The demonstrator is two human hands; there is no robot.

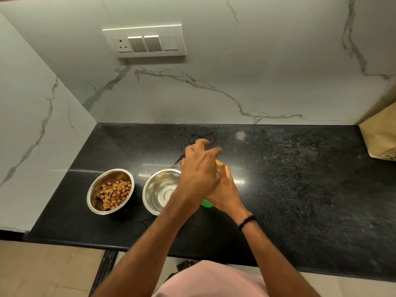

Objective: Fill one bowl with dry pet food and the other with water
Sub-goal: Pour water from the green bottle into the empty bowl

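Two steel bowls stand side by side on the black counter. The left bowl holds brown and tan dry pet food. The right bowl looks empty and dry inside. Just right of it stands a green bottle, mostly hidden by my hands. My right hand, with a black wristband, is wrapped around the bottle's body. My left hand crosses over the bottle's top with its fingers spread and blurred by motion. I cannot see the bottle's cap.
A brown paper bag stands at the counter's far right against the wall. A switch panel is on the marble wall. Wet marks show on the counter behind my hands. The counter's front edge is close to my body.
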